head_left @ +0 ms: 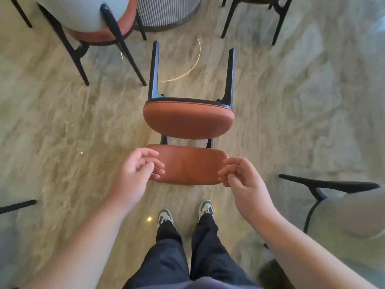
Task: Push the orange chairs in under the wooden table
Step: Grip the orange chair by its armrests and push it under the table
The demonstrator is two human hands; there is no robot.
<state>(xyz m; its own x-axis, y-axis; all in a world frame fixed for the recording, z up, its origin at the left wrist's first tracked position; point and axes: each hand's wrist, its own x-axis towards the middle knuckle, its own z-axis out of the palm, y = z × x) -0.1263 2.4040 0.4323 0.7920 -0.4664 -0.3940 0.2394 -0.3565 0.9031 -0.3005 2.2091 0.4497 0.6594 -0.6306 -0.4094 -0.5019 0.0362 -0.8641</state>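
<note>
An orange chair stands directly in front of me on the floor, seen from above. Its padded backrest (188, 165) is nearest me, its round seat (187, 120) lies beyond, and two black front legs (155, 69) point away. My left hand (138, 174) hovers at the backrest's left end with fingers curled and apart. My right hand (239, 178) is at the right end, fingers loosely bent. Neither hand grips the backrest. No wooden tabletop shows; a ribbed grey pedestal base (166, 11) stands at the top centre.
Another orange-seated chair with a pale back (87, 19) stands at top left, and a third chair's legs (252, 15) at top right. A grey-backed chair (343, 209) sits close at my right. A black leg (17, 205) pokes in at left. The floor (302, 101) is beige marble.
</note>
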